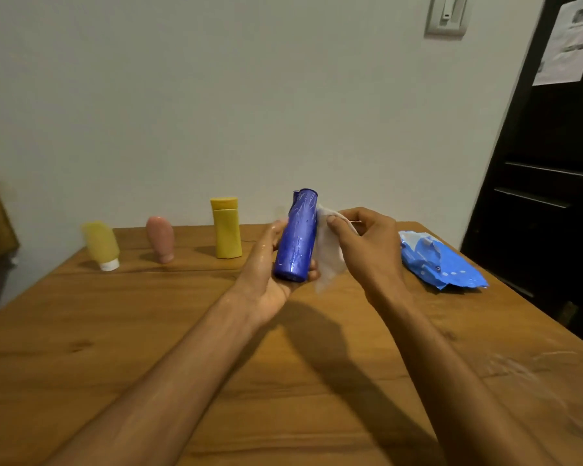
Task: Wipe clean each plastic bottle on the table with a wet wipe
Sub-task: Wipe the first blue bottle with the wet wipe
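Blue bottle (297, 237) is off the bench (148, 331), held up near the middle and tilted slightly with the top end away from the person. Left hand (266, 267) cradles it from below and behind. The thumb lies along the left flank and the fingers curl round the lower body, tips just showing past the base on the right. Right hand (367, 243) pinches a white wet wipe (329, 253) between thumb and fingers, the rest of that hand loosely curled. The wipe lies against the bottle's right side and hangs down below the grip.

Handling, my read: small plastic bottle, probably light, with a stiff shell that likely gives a bit under a squeeze. The surface shows droplets and streaks, so expect it to be slippery. Best grip is a wrap round the lower body as it is now, which leaves the upper body and top free for the wipe. The wipe is limp and needs finger pressure behind it.

The other bottles stand in a row towards the back of the bench, left of the hands: yellow flip-cap bottle (227, 230), pink bottle (160, 238) and a yellow tube (101, 245) on its white cap. The blue wipe pack (441, 260) lies on the bench right of the right hand, flap open.
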The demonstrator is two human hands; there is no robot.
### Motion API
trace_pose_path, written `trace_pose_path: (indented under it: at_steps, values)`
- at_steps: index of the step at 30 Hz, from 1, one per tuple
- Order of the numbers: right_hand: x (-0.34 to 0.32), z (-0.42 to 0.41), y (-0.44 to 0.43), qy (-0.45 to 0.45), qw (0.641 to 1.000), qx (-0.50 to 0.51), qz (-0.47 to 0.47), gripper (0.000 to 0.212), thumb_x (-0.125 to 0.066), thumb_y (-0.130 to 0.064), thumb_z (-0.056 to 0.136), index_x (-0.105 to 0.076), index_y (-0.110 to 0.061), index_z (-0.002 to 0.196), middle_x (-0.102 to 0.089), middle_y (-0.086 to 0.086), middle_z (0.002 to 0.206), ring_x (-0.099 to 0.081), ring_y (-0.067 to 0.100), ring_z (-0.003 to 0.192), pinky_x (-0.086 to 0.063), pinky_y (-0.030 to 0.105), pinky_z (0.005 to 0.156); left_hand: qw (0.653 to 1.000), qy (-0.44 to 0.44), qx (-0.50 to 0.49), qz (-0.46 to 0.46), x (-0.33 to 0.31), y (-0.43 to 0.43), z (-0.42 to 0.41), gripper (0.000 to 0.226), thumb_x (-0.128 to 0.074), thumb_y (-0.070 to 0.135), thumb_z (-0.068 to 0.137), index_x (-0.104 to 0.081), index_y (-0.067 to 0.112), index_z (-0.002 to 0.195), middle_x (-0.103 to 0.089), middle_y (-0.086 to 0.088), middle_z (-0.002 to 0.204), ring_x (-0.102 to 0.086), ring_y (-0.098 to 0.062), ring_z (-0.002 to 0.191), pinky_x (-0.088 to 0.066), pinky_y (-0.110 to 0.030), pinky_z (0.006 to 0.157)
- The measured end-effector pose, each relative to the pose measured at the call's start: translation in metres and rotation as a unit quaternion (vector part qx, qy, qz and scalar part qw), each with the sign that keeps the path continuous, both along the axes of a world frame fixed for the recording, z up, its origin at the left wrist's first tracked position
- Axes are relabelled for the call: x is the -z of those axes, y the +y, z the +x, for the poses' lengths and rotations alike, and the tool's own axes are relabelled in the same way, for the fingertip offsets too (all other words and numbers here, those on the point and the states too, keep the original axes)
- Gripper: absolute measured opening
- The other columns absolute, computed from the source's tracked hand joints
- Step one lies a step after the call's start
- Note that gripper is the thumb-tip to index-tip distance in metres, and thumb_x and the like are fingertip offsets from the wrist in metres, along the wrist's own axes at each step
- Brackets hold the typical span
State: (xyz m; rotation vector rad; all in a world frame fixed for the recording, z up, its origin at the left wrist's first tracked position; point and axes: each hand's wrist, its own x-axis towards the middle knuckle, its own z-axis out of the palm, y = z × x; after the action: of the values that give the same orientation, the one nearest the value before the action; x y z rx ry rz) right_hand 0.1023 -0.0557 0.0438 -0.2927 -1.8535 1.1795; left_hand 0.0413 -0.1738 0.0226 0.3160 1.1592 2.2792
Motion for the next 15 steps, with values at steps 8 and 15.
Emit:
trace_pose_path:
  at_steps: [8,15]
  values:
    - [0.019,0.036,-0.059,-0.001,0.993,-0.118,0.012,0.012,-0.063,-0.028,0.088,-0.069,-0.019,0.093,-0.070,-0.007,0.084,-0.065,0.001,0.077,-0.050,0.012,0.060,0.996,-0.051,-0.009,0.073,0.013,-0.064,0.035,0.047,-0.040,0.041,0.101,-0.053,0.012,0.135,-0.065,-0.018,0.126,-0.067,-0.029,0.104,-0.051,-0.044,0.094]
    - [0.039,0.045,-0.086,-0.054,0.977,-0.204,0.026,0.019,-0.060,-0.031,0.089,-0.070,-0.019,0.098,-0.070,-0.007,0.090,-0.065,0.008,0.085,-0.057,0.028,0.071,0.991,-0.104,-0.022,0.079,0.031,-0.085,0.046,0.042,-0.040,0.033,0.102,-0.056,0.008,0.131,-0.067,-0.019,0.121,-0.066,-0.029,0.107,-0.053,-0.042,0.089]
